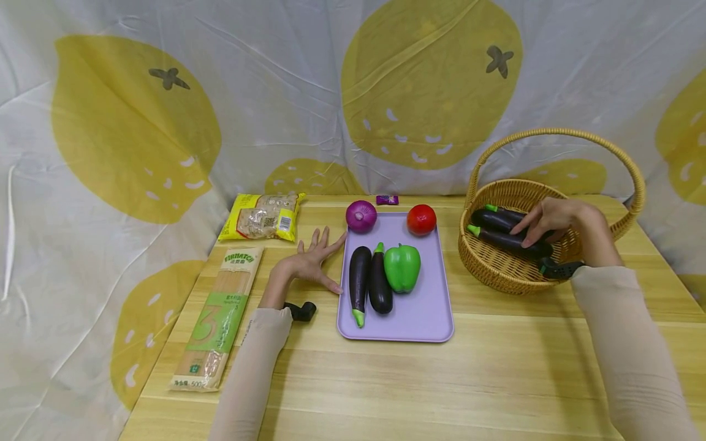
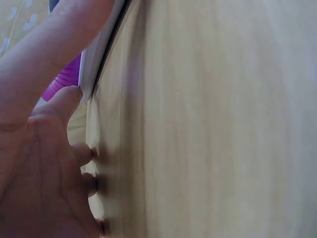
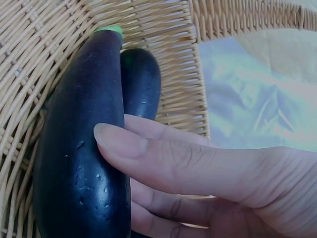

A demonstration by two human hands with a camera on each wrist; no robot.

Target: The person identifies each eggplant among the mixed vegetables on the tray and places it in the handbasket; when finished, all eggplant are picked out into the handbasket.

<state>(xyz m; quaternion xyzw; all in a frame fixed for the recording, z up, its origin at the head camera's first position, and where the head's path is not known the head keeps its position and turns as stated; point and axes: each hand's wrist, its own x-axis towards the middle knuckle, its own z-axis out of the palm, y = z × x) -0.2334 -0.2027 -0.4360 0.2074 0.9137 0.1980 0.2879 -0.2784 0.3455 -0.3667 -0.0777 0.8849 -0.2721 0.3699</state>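
Observation:
In the head view my right hand [image 1: 543, 222] reaches into the wicker basket [image 1: 485, 278]. Its thumb lies on the near eggplant [image 3: 81, 144], and the other fingers pass behind that eggplant's side. A second eggplant [image 3: 141, 82] lies alongside in the basket, partly hidden. My left hand [image 1: 313, 260] spreads its fingers on the table, thumb and index fingertips right at the left rim of the lilac tray [image 1: 421, 324]. On the tray are an eggplant [image 1: 360, 278], another eggplant [image 1: 379, 285] and a green bell pepper [image 1: 402, 267]. A purple onion [image 1: 361, 217] and a tomato [image 1: 421, 219] sit at its far corners.
The basket's tall handle [image 1: 557, 131] arches above my right wrist. A yellow food bag [image 1: 261, 217] and a spaghetti pack [image 1: 217, 318] lie at the left. Behind the tray is a small purple packet [image 1: 387, 200]. A lemon-print cloth [image 1: 276, 92] hangs behind the table.

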